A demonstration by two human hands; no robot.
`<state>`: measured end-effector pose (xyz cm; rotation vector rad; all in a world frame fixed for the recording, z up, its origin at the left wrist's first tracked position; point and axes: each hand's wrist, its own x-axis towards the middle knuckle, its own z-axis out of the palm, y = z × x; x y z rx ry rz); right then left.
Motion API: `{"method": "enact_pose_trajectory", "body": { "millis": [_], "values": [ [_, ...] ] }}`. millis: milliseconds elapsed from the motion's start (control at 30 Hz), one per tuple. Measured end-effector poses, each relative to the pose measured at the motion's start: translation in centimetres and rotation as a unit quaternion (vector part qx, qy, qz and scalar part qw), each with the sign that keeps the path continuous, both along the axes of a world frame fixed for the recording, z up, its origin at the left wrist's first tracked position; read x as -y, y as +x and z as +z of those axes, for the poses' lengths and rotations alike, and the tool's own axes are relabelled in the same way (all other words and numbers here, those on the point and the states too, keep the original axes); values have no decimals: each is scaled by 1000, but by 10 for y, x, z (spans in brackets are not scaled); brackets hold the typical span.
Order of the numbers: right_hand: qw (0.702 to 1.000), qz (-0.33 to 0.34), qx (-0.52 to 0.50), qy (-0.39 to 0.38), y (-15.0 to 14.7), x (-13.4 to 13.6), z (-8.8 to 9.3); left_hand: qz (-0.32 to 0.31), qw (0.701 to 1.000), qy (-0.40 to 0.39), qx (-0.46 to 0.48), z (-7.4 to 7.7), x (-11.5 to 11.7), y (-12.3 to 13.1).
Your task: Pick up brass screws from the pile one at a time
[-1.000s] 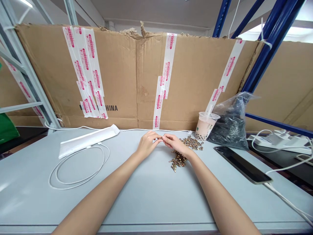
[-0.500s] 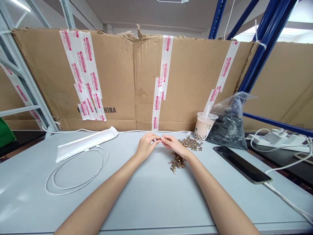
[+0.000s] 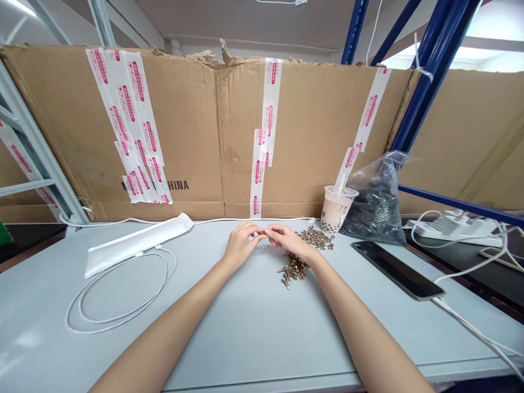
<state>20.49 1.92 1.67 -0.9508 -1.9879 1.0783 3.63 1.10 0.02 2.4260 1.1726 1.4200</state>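
My left hand (image 3: pixel 241 241) and my right hand (image 3: pixel 286 238) meet tip to tip above the middle of the table. Both are closed in a pinch. A sliver of a small brownish metal piece, like a screw (image 3: pixel 262 233), shows between the fingertips; the fingers cover most of it. Under and beside my right hand lies a loose pile of brass-coloured screws (image 3: pixel 293 268). Behind that hand, near the cup, is a second heap of small brass-coloured screws (image 3: pixel 319 238).
A bubble tea cup (image 3: pixel 336 210) and a plastic bag of dark pieces (image 3: pixel 376 204) stand at the back right. A phone (image 3: pixel 397 268) lies in front of them. On the left are a white paper sleeve (image 3: pixel 139 245) and a coiled white cable (image 3: pixel 118 319). Cardboard (image 3: pixel 188 120) walls the back.
The view has turned slightly right, so everything sits a little further left. Both hands keep their fingertips together in the same place over the table.
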Motion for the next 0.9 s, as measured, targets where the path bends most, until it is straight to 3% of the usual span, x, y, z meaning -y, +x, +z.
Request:
{"method": "enact_pose_trajectory", "body": {
  "millis": [100,167,300,400,500,633,733,900],
  "values": [
    [998,-30,50,24,6,-2,1,-12,1000,-19,-13,-1,-1,-1],
    [985,-88,133,63,12,-3,1,-13,999,-36,-28,-2,-3,-4],
    [899,-225,356,122,27,-7,-2,10,997,-59,-55,-5,-10,-15],
    [859,-253,430,117,35,-8,0,14,993,-89,-75,-6,-19,-27],
    [861,-255,422,124,39,-6,8,-11,986,-140,-92,-5,-28,-40],
    [894,-164,405,92,37,-1,17,-59,970,-218,-92,-1,-35,-59],
    [888,-126,438,60,32,3,17,-83,958,-252,-106,1,-36,-70],
    [876,-132,460,66,25,6,14,-89,945,-279,-147,-1,-35,-74]
  ]
}}
